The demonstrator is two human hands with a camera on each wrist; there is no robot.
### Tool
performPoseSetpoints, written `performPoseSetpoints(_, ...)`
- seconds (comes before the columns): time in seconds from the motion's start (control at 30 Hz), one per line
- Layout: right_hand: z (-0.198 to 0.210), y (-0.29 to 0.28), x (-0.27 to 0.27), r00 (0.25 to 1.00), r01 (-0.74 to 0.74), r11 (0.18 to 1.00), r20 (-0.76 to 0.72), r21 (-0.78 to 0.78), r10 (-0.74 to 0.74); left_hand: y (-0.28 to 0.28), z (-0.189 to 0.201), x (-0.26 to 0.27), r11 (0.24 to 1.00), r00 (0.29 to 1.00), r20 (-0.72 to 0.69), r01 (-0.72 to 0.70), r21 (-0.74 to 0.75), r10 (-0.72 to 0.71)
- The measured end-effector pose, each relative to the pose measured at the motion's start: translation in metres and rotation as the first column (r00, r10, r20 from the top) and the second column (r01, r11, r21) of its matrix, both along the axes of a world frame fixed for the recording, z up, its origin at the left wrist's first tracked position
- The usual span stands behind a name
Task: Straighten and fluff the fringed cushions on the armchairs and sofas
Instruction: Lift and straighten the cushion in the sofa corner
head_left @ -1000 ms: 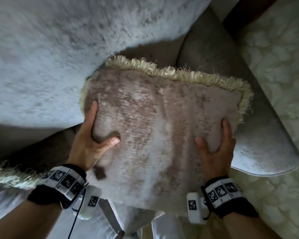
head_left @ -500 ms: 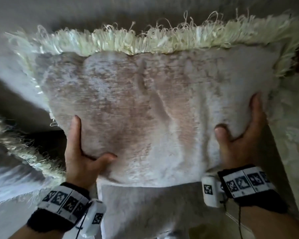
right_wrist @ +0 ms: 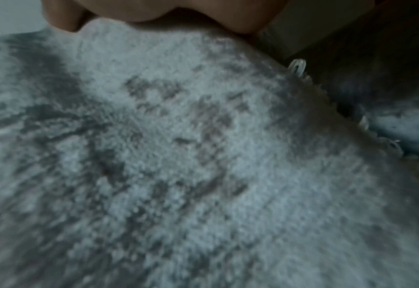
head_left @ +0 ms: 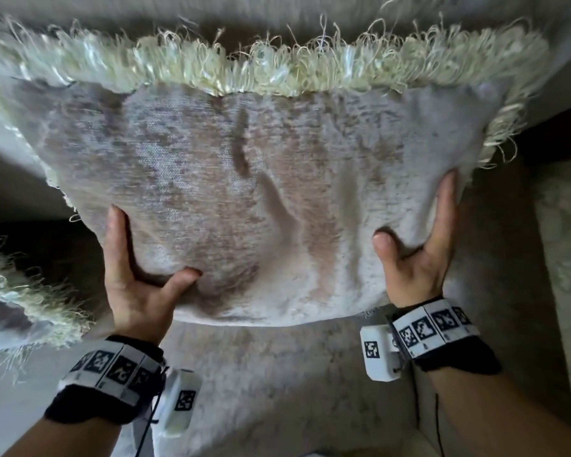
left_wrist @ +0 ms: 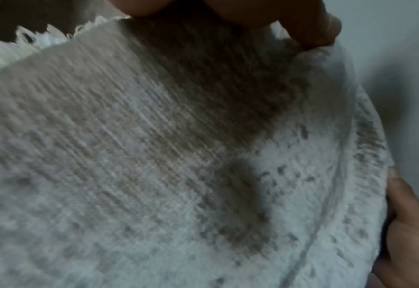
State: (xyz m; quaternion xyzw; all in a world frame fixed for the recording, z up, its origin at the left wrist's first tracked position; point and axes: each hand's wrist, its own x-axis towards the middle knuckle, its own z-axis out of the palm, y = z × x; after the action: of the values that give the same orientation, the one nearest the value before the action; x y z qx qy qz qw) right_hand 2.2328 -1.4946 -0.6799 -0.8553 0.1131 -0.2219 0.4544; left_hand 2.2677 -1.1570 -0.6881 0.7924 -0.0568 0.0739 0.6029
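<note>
A beige velvet cushion (head_left: 244, 199) with a cream fringe (head_left: 277, 67) along its top fills the head view, held upright above the armchair seat (head_left: 277, 384). My left hand (head_left: 152, 242) grips its lower left corner, thumb pressed into the front and fingers along the side. At the lower right edge my right hand (head_left: 416, 209) grips it the same way. In the left wrist view the cushion fabric (left_wrist: 154, 155) is blurred under my thumb (left_wrist: 314, 25). The right wrist view shows only the cushion's pile (right_wrist: 178, 155) and a bit of its fringe (right_wrist: 299, 68).
A second fringed cushion (head_left: 23, 291) lies at the left edge of the seat. The armchair's grey backrest (head_left: 20, 133) rises behind the held cushion. A pale patterned rug (head_left: 567, 258) runs along the right side.
The cushion has come up off the chair's back corner toward me. It now fills more of the view, with both hands still gripping its lower corners.
</note>
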Motion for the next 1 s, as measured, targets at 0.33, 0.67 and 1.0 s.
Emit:
performPoseSetpoints(0.33, 0.004, -0.001, 0.017, 0.998, 0.055, 0.998, -0.023, 0.011, -0.054, -0.005, -0.017, 0.007, 0.997, 0.994, -0.079, -0.076, 0.014, 0.077)
performPoseSetpoints(0.67, 0.026, -0.005, 0.006, 0.979, 0.096, 0.994, -0.185, 0.05, -0.086, -0.013, 0.022, 0.007, 0.952, 0.963, -0.171, -0.157, 0.264, 0.206)
performPoseSetpoints(1.0, 0.105, -0.006, -0.03, 0.709, -0.369, 0.877, -0.703, -0.307, 0.052, -0.015, 0.124, -0.018, 0.748, 0.924, -0.38, 0.23, 0.623, 0.032)
